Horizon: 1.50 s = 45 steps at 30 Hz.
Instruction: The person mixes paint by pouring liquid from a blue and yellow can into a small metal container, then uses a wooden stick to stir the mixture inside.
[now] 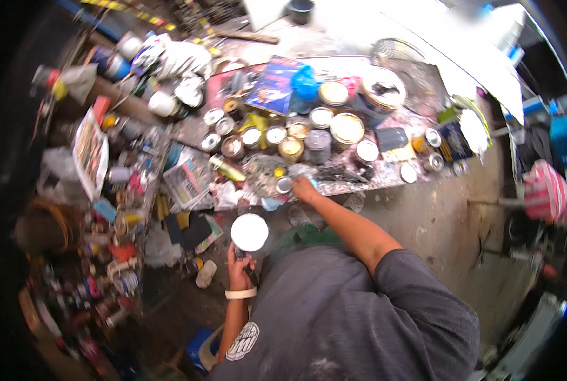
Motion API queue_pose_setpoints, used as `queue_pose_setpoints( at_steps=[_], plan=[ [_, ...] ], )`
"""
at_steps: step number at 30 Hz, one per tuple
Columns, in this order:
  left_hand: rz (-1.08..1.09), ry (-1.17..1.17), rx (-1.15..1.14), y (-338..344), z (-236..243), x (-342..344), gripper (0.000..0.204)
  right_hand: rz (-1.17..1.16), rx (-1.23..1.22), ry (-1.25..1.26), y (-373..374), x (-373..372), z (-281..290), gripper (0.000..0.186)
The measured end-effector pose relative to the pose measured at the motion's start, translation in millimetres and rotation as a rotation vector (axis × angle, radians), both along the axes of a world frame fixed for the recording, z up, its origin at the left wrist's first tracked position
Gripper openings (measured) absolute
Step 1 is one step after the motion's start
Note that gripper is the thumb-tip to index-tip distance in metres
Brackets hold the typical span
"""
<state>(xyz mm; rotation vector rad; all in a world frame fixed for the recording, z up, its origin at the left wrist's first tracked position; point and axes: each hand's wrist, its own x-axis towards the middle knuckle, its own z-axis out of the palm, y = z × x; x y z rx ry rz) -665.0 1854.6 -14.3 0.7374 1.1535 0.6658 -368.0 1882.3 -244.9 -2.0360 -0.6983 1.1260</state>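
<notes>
Near the table's front edge, my left hand [240,270] is closed round a round white-topped container [250,232]. A dark part shows below its white top, under my fingers. My right hand [304,190] reaches over that edge, its fingers curled downward and blurred; whether they grip anything small is hidden. Close to its fingertips stands a small round tin [283,185], with a small yellow cap [279,172] just beyond. Behind these, several paint cans crowd together, among them a yellowish-topped can [290,148] and a grey-lidded can [318,145].
A large paint bucket [383,87] and a blue plastic bag [305,82] sit farther back on the stained table [385,181]. Newspaper [187,180] lies at its left end. Cluttered bottles and tins fill the left side. A striped bag [546,190] hangs at the right.
</notes>
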Motion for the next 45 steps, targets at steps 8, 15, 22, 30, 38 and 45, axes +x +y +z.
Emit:
queue_pose_setpoints(
  at_steps=[8, 15, 22, 30, 38, 45],
  plan=[
    [-0.277, -0.036, 0.024, 15, 5, 46, 0.07, 0.138, 0.01, 0.209, -48, 9, 65, 0.04],
    [-0.482, -0.077, -0.037, 12, 15, 157, 0.078, -0.035, -0.037, 0.058, -207, 83, 80, 0.036],
    [-0.633, 0.003, -0.083, -28, 6, 262, 0.079, -0.498, -0.368, 0.0, -384, 154, 52, 0.031],
    [-0.718, 0.112, -0.182, -83, 3, 364, 0.081, -0.519, -0.478, 0.216, -476, 200, -7, 0.02],
    [-0.714, 0.087, -0.147, -104, 3, 398, 0.079, -0.388, -0.301, 0.044, -437, 263, 18, 0.019],
    [-0.647, 0.029, -0.097, -101, 12, 339, 0.083, -0.259, -0.028, 0.402, -331, 269, 78, 0.026]
  ],
)
